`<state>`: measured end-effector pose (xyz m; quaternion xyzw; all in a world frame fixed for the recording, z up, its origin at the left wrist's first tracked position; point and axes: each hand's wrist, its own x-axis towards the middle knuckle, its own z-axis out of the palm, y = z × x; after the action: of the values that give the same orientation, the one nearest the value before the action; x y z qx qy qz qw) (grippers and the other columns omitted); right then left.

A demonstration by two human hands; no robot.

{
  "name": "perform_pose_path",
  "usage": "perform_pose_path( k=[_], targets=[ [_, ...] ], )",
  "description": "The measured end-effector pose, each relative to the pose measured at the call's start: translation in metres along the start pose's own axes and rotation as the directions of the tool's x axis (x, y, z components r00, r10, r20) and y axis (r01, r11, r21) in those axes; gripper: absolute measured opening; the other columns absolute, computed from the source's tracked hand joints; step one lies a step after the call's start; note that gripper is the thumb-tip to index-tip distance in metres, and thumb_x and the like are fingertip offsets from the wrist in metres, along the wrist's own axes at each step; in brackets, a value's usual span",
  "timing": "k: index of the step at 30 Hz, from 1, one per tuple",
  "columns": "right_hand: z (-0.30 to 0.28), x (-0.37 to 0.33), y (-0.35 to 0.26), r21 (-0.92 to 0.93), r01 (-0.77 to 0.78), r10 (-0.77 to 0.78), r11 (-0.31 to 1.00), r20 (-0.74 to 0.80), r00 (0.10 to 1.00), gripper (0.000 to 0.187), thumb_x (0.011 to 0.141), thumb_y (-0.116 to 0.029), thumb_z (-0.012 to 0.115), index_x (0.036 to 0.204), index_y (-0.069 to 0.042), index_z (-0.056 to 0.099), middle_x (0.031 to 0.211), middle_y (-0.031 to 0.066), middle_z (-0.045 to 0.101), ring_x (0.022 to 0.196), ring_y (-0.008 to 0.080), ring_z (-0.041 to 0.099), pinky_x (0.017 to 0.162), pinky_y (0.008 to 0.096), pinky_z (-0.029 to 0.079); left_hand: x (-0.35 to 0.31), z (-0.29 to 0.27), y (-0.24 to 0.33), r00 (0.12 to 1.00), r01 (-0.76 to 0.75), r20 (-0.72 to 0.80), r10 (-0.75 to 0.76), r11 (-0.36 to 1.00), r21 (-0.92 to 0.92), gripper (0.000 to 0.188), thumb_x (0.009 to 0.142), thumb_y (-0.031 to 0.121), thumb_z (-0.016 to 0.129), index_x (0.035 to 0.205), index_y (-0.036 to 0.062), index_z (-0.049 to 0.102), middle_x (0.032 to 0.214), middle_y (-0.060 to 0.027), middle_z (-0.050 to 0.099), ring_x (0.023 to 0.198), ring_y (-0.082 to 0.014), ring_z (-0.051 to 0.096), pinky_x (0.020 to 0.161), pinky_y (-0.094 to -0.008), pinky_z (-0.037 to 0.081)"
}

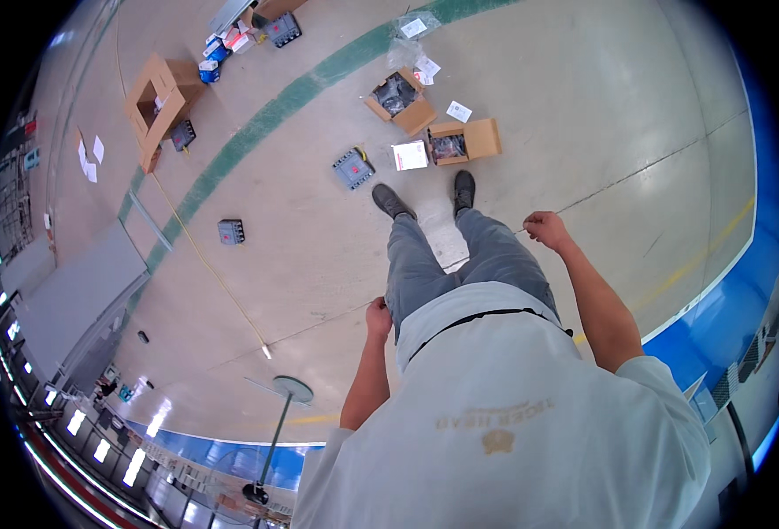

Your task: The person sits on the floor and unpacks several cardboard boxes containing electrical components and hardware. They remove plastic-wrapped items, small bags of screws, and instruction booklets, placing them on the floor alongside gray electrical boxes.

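My left hand [378, 317] hangs beside my left thigh, its fingers partly hidden. My right hand [545, 230] is held out to the right of my legs, with its fingers curled together and nothing visible in them. Both hands are well above the floor. Beyond my shoes lies a grey boxy device [353, 168] with a red mark, which looks like a circuit breaker. To its right are a white box or booklet [411, 156] and an open cardboard box [478, 138] with something dark inside. Another open carton [416, 115] holds a dark item in clear plastic.
Paper sheets [459, 111] and clear plastic bags [402, 55] lie around the cartons. Farther left are a larger cardboard box [171, 95], more grey devices [231, 232] and a thin yellow line [206, 264] along the floor. A fan on a round base [293, 390] stands at lower left.
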<state>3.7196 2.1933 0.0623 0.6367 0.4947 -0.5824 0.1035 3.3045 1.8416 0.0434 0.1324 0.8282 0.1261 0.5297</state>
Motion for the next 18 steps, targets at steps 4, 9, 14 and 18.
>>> perform_pose_path(
  k=[4, 9, 14, 18],
  targets=[
    [-0.027, -0.006, 0.015, -0.065, -0.047, 0.049, 0.997, 0.025, 0.999, 0.025, 0.089, -0.024, 0.071, 0.101, -0.002, 0.074, 0.08, 0.0062, 0.073, 0.071, 0.0139, 0.071, 0.062, 0.0296, 0.056, -0.005, 0.013, 0.034, 0.999, -0.01, -0.031, 0.006, 0.99, -0.139, 0.025, 0.09, 0.01, 0.06, 0.11, 0.0009, 0.071, 0.084, -0.0105, 0.073, 0.07, -0.0177, 0.068, 0.065, -0.0313, 0.055],
    [-0.011, 0.016, 0.009, -0.033, 0.01, -0.008, 0.999, 0.053, 0.999, 0.024, 0.089, -0.023, 0.072, 0.101, -0.002, 0.075, 0.082, 0.0061, 0.073, 0.072, 0.0139, 0.071, 0.064, 0.0294, 0.056, -0.006, 0.003, 0.071, 0.992, 0.123, 0.03, -0.12, 0.941, -0.314, 0.028, 0.096, 0.025, 0.068, 0.113, 0.0017, 0.068, 0.091, -0.0062, 0.07, 0.076, -0.0126, 0.067, 0.063, -0.0266, 0.053],
    [0.037, 0.069, -0.019, 0.06, 0.038, -0.043, 0.997, 0.092, 0.995, 0.021, 0.087, -0.017, 0.072, 0.1, -0.001, 0.075, 0.083, 0.0082, 0.074, 0.075, 0.0157, 0.07, 0.073, 0.0307, 0.056, 0.038, 0.021, 0.082, 0.994, 0.088, 0.094, -0.06, 0.937, -0.337, 0.026, 0.096, 0.024, 0.069, 0.111, 0.0028, 0.067, 0.091, -0.0041, 0.069, 0.077, -0.0118, 0.067, 0.066, -0.0249, 0.051],
    [0.078, 0.147, -0.034, 0.052, 0.152, -0.157, 0.987, 0.108, 0.982, 0.021, 0.087, -0.018, 0.072, 0.099, -0.001, 0.074, 0.085, 0.01, 0.073, 0.078, 0.0175, 0.068, 0.076, 0.032, 0.054, 0.111, 0.052, 0.094, 0.991, 0.033, 0.133, 0.017, 0.93, -0.365, 0.024, 0.097, 0.021, 0.069, 0.111, 0.0017, 0.068, 0.089, -0.0043, 0.069, 0.078, -0.0107, 0.065, 0.07, -0.0254, 0.052]
  ],
)
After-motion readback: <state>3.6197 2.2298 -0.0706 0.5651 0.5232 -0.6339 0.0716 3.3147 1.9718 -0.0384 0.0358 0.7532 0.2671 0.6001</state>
